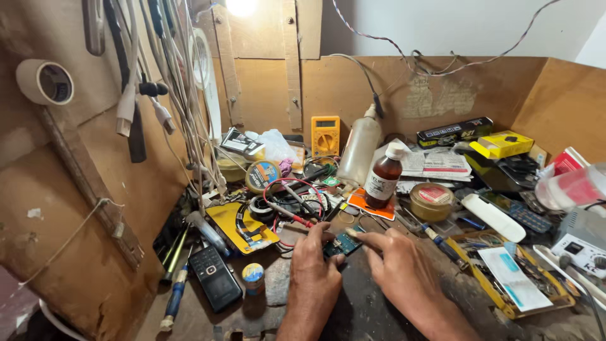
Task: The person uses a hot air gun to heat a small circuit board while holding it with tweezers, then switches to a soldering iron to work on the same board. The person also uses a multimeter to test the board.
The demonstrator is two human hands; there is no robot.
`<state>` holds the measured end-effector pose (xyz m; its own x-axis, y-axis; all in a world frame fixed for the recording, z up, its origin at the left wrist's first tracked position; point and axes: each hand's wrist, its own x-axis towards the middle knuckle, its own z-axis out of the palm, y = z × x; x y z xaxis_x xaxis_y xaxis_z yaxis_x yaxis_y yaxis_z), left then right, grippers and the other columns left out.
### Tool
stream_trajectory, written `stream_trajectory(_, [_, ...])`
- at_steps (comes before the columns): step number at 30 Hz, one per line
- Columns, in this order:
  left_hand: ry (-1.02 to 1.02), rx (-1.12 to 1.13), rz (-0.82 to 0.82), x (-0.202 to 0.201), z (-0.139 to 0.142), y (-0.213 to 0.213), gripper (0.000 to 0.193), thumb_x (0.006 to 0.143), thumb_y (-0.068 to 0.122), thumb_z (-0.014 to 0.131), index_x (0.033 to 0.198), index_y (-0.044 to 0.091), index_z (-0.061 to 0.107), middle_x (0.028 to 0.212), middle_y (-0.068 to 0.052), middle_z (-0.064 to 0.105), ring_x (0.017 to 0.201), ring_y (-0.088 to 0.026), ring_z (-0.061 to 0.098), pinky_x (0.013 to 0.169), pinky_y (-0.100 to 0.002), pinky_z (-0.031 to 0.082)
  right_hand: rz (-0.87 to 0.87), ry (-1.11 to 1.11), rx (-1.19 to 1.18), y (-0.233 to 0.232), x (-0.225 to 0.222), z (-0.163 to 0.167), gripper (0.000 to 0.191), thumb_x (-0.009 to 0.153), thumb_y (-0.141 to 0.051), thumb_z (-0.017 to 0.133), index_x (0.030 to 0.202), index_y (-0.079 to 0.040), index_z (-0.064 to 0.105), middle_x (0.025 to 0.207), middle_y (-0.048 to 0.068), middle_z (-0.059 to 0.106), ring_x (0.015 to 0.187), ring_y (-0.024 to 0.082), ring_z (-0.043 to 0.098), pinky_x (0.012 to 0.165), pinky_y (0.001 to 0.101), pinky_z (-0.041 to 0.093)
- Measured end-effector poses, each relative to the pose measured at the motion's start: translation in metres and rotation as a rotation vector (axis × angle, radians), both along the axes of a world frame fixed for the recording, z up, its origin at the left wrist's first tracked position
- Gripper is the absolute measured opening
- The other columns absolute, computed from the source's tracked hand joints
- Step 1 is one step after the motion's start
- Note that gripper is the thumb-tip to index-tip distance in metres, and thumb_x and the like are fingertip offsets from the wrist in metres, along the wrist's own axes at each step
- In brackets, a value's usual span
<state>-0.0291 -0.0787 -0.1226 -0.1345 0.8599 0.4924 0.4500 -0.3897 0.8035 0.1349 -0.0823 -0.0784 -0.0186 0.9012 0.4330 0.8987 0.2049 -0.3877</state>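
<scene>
Pinching one circuit board: left hand and right hand (two bottles behind).

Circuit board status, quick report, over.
Left hand pins the circuit board to the bench. Right hand touches a thin tool to its edge. Red probe and brown bottle close behind.

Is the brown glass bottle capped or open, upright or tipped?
Capped and upright: the brown bottle has its white cap on top and stands on its base, just behind the hands.
</scene>
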Motion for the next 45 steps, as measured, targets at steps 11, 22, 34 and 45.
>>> stream_trajectory(11, [0.02,0.008,0.034,0.002,-0.004,0.001,0.057,0.075,-0.006,0.073,0.129,0.006,0.059,0.104,-0.015,0.069,0.1,-0.036,0.064,0.086,-0.045,0.05,-0.042,0.007,-0.131,-0.014,-0.004,-0.001,0.032,0.087,-0.023,0.068,0.117,-0.03,0.079,0.094,0.014,0.073,0.09,0.032,0.073,0.081,0.0429,0.058])
stream_trajectory(22, [-0.021,0.034,0.021,0.004,-0.006,0.001,0.06,0.074,-0.008,0.072,0.13,0.007,0.058,0.105,-0.016,0.066,0.1,-0.035,0.066,0.085,-0.045,0.052,-0.022,-0.075,-0.098,-0.013,-0.006,0.006,0.038,0.087,-0.024,0.067,0.122,-0.035,0.078,0.089,0.014,0.073,0.085,0.032,0.072,0.079,0.045,0.057])
stream_trajectory(34, [-0.006,-0.009,0.014,0.002,0.0,-0.001,0.06,0.075,-0.006,0.075,0.13,0.007,0.057,0.108,-0.016,0.067,0.103,-0.035,0.065,0.087,-0.045,0.051,-0.055,-0.05,-0.045,-0.008,-0.012,0.005,0.032,0.089,-0.024,0.066,0.119,-0.027,0.078,0.093,0.014,0.073,0.09,0.035,0.071,0.08,0.0469,0.056])
stream_trajectory(45, [-0.004,-0.035,0.0,0.002,-0.001,0.002,0.059,0.074,-0.006,0.075,0.129,0.007,0.057,0.108,-0.014,0.068,0.103,-0.034,0.066,0.087,-0.044,0.052,-0.046,-0.048,-0.128,-0.007,-0.009,0.009,0.035,0.088,-0.025,0.067,0.121,-0.029,0.078,0.093,0.013,0.074,0.087,0.032,0.073,0.079,0.0454,0.057])
